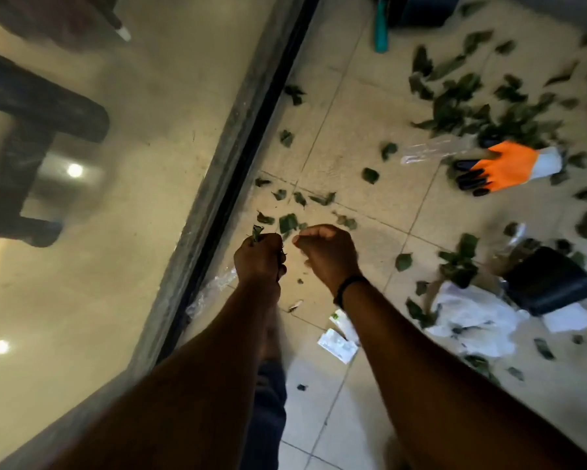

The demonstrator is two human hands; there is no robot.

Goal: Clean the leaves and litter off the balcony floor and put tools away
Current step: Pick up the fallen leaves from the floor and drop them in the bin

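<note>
Green leaves [461, 106] lie scattered over your tiled floor [363, 157]. Your left hand [259, 257] grips a bunch of them, one poking out on top. Your right hand [326, 252] hangs just beside it, fingers curled (whether it holds anything, I cannot tell). An orange glove [509, 166] lies well apart.

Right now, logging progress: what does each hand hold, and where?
The left hand grips a bunch of green leaves, tips poking above the fist. The right hand, fingers curled, shows nothing held.
</note>
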